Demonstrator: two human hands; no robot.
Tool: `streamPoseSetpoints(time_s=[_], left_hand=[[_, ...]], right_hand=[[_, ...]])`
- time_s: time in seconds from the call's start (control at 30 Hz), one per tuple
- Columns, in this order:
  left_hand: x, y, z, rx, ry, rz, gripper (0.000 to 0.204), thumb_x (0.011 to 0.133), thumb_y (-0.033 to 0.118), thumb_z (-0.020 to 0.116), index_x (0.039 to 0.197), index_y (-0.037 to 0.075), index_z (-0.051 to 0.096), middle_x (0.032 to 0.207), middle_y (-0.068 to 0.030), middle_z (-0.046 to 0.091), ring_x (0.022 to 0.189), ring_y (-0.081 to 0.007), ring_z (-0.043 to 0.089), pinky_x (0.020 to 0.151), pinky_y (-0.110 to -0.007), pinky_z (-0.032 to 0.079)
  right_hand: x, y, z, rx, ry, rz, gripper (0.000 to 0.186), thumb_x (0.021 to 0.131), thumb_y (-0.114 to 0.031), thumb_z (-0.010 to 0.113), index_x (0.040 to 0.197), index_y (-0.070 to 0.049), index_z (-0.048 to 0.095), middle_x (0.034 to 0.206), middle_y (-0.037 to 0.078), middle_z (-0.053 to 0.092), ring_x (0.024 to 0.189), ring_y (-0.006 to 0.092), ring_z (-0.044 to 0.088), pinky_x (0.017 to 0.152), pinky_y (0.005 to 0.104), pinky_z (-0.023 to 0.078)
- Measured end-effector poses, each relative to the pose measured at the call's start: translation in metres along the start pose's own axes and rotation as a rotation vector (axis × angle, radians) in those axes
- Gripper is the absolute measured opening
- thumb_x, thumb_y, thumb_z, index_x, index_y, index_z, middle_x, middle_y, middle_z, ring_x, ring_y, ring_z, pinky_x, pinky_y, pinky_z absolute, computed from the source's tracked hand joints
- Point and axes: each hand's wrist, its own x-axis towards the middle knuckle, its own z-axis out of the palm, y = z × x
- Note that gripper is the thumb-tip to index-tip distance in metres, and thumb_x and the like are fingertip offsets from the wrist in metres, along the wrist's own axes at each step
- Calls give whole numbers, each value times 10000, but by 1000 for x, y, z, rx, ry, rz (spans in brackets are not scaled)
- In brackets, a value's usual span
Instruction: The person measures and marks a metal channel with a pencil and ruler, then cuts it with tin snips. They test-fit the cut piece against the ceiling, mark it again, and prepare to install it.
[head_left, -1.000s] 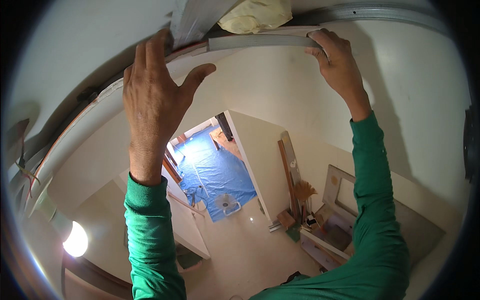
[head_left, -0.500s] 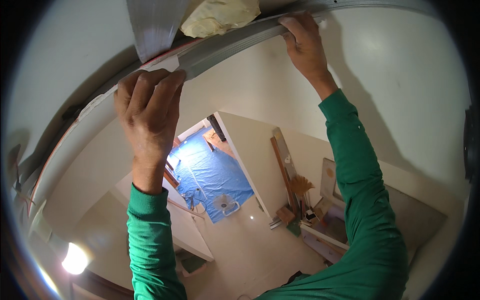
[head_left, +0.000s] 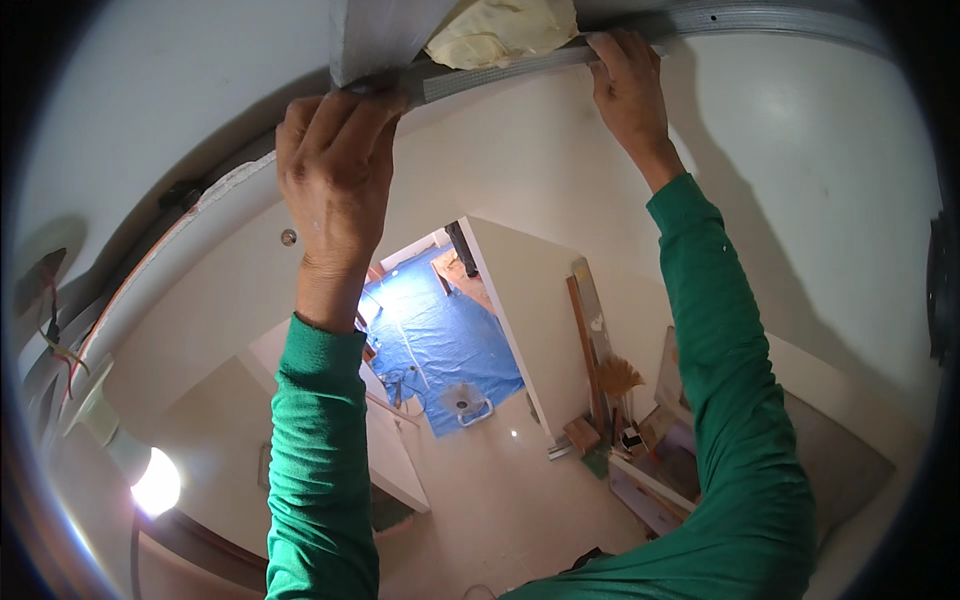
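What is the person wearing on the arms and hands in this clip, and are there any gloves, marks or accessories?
Both arms are covered by plain bright green long sleeves, the left sleeve and right sleeve alike, each ending in a snug ribbed cuff at the wrist. The left hand and right hand are bare: no gloves, and no watch or ring shows. The left hand carries a few small pale specks, like dust or plaster.
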Motion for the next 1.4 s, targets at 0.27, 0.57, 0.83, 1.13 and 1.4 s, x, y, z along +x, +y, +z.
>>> streamPoseSetpoints(time_s=[0.27, 0.57, 0.83, 1.13, 1.4], left_hand=[[3, -19, -8, 22, 106, -123, 741, 729, 394, 1025, 1325, 116, 684, 970, -51, 754, 984, -291, 706, 898, -451, 562], [22, -19, -15, 52, -192, -142, 649, 841, 637, 912, 940, 83, 589, 737, -83, 742, 586, -250, 734, 515, -366, 561], [29, -15, -15, 94, -293, -274, 590, 847, 606, 908, 1077, 89, 743, 845, -82, 817, 741, -290, 811, 674, -431, 635], [31, -8, -12, 85, -298, -298, 579, 843, 617, 901, 1108, 114, 794, 865, -78, 829, 764, -292, 819, 688, -442, 639], [32, -17, -8, 99, -287, -341, 555, 818, 605, 923, 1041, 110, 806, 818, -52, 807, 756, -264, 803, 689, -440, 605]], right_hand=[[11, 4, -4, 7, -127, -10, 321, 961, -45, 699, 1270, -118, 651, 1198, 117, 718, 1196, 359, 647, 1099, 533, 481], [33, 20, -16, 86, -492, -22, 460, 1127, -283, 589, 1463, 32, 579, 1356, 267, 675, 1235, 470, 640, 1053, 546, 516], [63, -3, -35, 194, -689, 8, 503, 1153, -285, 530, 1567, 0, 500, 1466, 300, 641, 1404, 497, 574, 1206, 506, 455], [57, -44, -8, 340, -492, -152, 489, 1148, -276, 558, 1619, -153, 510, 1698, 205, 461, 1582, 402, 394, 1258, 597, 373], [71, -31, -9, 328, -649, -160, 418, 1145, -260, 527, 1550, -180, 594, 1609, 143, 591, 1490, 416, 515, 1194, 600, 439]])
